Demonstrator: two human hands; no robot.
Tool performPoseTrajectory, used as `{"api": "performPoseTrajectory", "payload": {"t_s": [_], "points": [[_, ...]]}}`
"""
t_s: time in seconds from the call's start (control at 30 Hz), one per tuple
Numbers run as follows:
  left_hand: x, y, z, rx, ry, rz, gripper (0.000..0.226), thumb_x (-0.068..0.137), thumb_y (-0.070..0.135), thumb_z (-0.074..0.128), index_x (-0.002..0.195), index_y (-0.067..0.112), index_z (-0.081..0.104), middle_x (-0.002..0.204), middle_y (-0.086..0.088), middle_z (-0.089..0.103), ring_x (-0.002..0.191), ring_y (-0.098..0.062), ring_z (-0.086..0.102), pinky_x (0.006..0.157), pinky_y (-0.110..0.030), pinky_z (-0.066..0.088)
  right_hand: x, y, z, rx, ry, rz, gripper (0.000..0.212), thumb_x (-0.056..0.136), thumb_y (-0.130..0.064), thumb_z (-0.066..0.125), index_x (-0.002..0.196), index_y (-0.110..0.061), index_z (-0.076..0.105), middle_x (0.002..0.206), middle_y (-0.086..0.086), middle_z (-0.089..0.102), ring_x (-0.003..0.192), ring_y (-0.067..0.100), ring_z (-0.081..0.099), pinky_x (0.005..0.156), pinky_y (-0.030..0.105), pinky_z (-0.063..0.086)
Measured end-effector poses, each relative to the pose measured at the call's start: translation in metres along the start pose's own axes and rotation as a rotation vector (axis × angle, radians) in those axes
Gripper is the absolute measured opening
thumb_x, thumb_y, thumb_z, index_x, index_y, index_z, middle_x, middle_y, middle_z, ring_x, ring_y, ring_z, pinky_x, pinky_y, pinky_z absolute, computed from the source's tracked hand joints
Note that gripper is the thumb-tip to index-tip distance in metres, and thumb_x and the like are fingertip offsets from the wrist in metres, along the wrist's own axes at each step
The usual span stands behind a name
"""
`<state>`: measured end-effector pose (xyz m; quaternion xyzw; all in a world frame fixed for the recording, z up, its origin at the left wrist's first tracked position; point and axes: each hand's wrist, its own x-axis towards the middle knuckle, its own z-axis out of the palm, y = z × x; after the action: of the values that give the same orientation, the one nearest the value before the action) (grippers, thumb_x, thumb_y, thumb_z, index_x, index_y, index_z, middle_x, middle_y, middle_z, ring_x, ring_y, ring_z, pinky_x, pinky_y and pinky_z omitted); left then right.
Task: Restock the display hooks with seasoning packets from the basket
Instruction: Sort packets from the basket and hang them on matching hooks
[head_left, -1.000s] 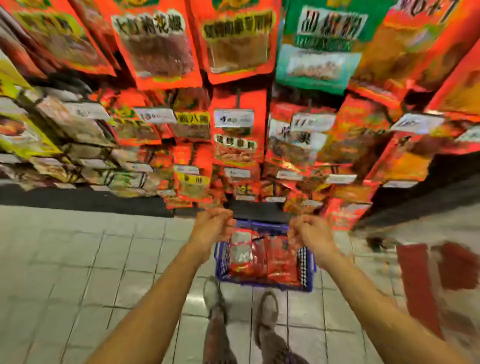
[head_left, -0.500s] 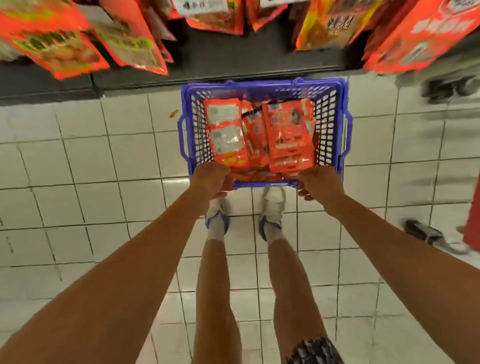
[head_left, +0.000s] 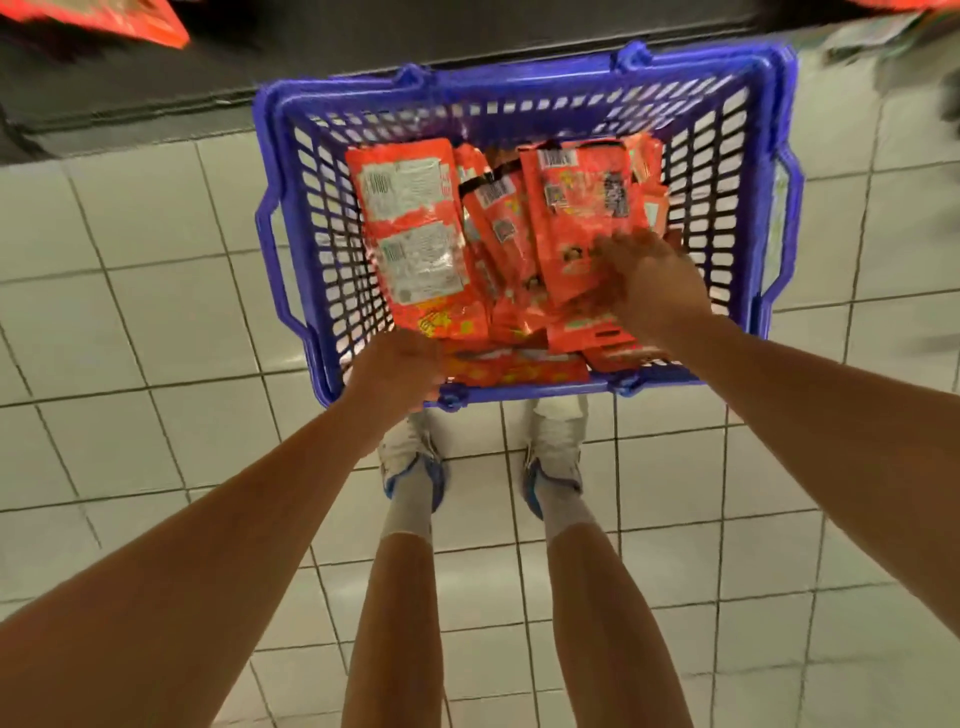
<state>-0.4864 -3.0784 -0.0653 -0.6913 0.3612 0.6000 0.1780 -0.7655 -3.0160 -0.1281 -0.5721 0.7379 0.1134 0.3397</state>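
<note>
Two hands are at the blue basket (head_left: 524, 88) on the floor — I judge the pick step: left hand (head_left: 400, 371) grips its near rim, right hand (head_left: 644, 283), fingers spread and holding nothing, hovers over the seasoning packets (head_left: 498, 234) inside — next, pinch one.

White tiled floor (head_left: 130, 322) with dark grout lines carrying everything here. Blue plastic basket (head_left: 291, 249) seemingly sitting on tiles, contact kinda hard to tell. Pair of white sneakers (head_left: 410, 457) standing just behind basket. Dark shelf base (head_left: 156, 78) running along far edge.
</note>
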Motion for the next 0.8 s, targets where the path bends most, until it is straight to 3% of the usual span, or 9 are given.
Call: {"api": "performPoseTrajectory", "payload": {"t_s": [0.1,0.27,0.33,0.4,0.43,0.53,0.67,0.73,0.8], "points": [[-0.003,-0.004,0.001,0.144,0.104,0.187,0.042,0.092,0.015,0.064,0.134,0.014,0.057,0.125,-0.011,0.066,0.110,-0.030,0.066,0.091,-0.044,0.056,-0.013,-0.015,-0.026,0.158,0.065,-0.125,0.048,0.090,0.000,0.058,0.136,-0.013,0.064,0.119,0.023,0.071,0.106,0.045,0.066,0.090,0.047,0.053],[-0.012,0.014,0.003,0.480,0.259,0.665,0.096,0.083,0.015,0.076,0.160,0.027,0.020,0.162,-0.014,0.027,0.149,-0.036,0.025,0.116,-0.047,0.033,-0.054,-0.045,-0.072,0.295,-0.018,-0.454,0.033,0.093,-0.001,0.060,0.124,-0.006,0.072,0.108,0.016,0.075,0.096,0.036,0.070,0.084,0.045,0.057],[-0.010,0.020,0.003,0.530,0.140,0.735,0.075,0.084,0.017,0.077,0.151,0.023,0.043,0.138,-0.006,0.058,0.137,-0.032,0.046,0.111,-0.028,0.038,-0.062,-0.053,-0.078,0.375,-0.040,-0.494,0.031,0.095,-0.012,0.056,0.121,-0.008,0.073,0.105,0.009,0.076,0.093,0.029,0.071,0.080,0.039,0.057],[-0.009,0.021,0.002,0.482,0.029,0.690,0.022,0.092,0.017,0.069,0.113,0.023,0.070,0.083,0.018,0.063,0.092,-0.021,0.065,0.078,-0.016,0.046,-0.057,-0.051,-0.077,0.466,0.012,-0.417,0.032,0.098,-0.022,0.055,0.121,-0.009,0.072,0.105,0.006,0.076,0.090,0.026,0.072,0.077,0.028,0.055],[-0.009,0.020,0.000,0.487,0.022,0.664,0.007,0.096,0.021,0.066,0.094,0.025,0.070,0.073,0.019,0.059,0.078,-0.015,0.062,0.069,-0.016,0.043,-0.050,-0.044,-0.074,0.484,0.061,-0.337,0.034,0.098,-0.027,0.056,0.124,-0.011,0.070,0.109,0.005,0.076,0.091,0.025,0.072,0.075,0.020,0.051],[0.001,0.009,-0.006,0.484,0.167,0.562,0.034,0.098,0.033,0.062,0.067,0.025,0.048,0.061,0.018,0.048,0.059,0.000,0.045,0.054,-0.004,0.037,-0.024,-0.016,-0.057,0.410,0.102,-0.123,0.043,0.095,-0.036,0.063,0.137,-0.026,0.060,0.132,0.003,0.067,0.108,0.020,0.065,0.086,0.018,0.038],[0.015,-0.004,-0.017,0.225,0.283,0.416,0.027,0.093,0.038,0.067,0.073,0.028,0.052,0.070,0.006,0.062,0.065,-0.013,0.060,0.058,-0.021,0.046,0.009,0.001,-0.013,-0.021,-0.059,-0.075,0.082,0.095,-0.034,0.063,0.159,-0.030,0.012,0.169,0.007,0.015,0.155,0.036,0.013,0.117,0.057,0.027],[0.017,-0.009,-0.022,0.162,0.282,0.361,0.018,0.092,0.042,0.068,0.089,0.027,0.058,0.079,0.007,0.064,0.070,-0.012,0.062,0.057,-0.025,0.048,0.016,0.001,0.010,-0.248,-0.183,-0.132,0.095,0.095,-0.033,0.062,0.160,-0.031,-0.008,0.171,0.001,-0.010,0.156,0.033,-0.008,0.121,0.061,0.011],[0.015,-0.013,-0.025,0.156,0.283,0.324,0.021,0.092,0.043,0.068,0.099,0.025,0.058,0.080,0.008,0.064,0.071,-0.012,0.062,0.057,-0.025,0.048,0.015,-0.003,0.022,-0.293,-0.199,-0.128,0.094,0.095,-0.030,0.062,0.160,-0.036,-0.005,0.171,-0.003,-0.007,0.157,0.032,-0.007,0.121,0.062,0.006]]}}
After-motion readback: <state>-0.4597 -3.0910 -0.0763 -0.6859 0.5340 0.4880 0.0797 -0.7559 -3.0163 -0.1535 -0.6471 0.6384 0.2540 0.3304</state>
